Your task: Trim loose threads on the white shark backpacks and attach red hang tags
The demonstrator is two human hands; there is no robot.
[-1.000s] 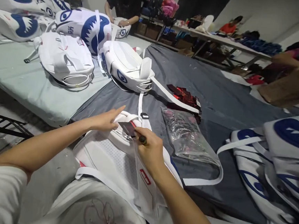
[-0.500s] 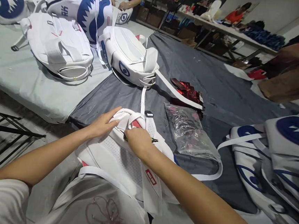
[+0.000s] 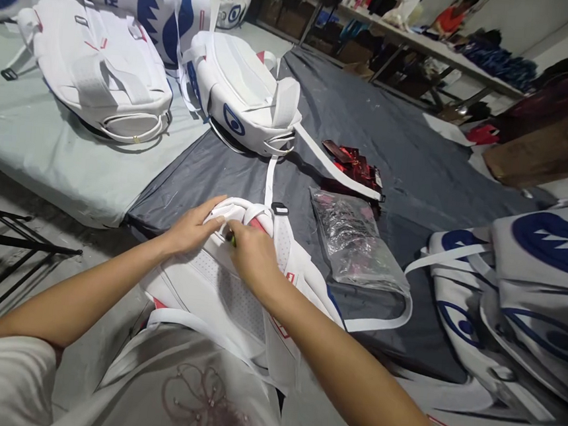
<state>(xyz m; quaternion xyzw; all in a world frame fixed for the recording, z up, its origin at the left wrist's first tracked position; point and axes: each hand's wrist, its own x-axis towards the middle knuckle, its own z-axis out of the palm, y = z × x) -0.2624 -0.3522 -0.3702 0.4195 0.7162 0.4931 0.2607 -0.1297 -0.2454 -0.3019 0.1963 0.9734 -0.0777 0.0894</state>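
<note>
A white backpack (image 3: 217,293) with perforated padding lies against my body at the table's edge, its straps facing up. My left hand (image 3: 197,226) grips the bunched fabric at its top edge, thumb on the near side. Close beside it, my right hand (image 3: 255,253) is closed around a slim black tool (image 3: 232,236) with a yellow-green part. Its tip is at the fabric near the red-lined top loop; the fist covers most of it, so its exact kind is unclear. A white strap with a black buckle (image 3: 279,209) runs away from the backpack's top.
More white backpacks (image 3: 247,97) with blue shark faces lie ahead; others (image 3: 545,295) are stacked at right. A clear plastic bag (image 3: 361,243) and red shiny packets (image 3: 352,166) lie on the dark table cover (image 3: 416,178). A black metal rack (image 3: 7,242) stands at left. Other people work farther back.
My right hand has shifted slightly up and left and turned, so the tool's black rear end no longer shows. My left hand keeps its hold on the fabric. The view has tilted slightly down.
</note>
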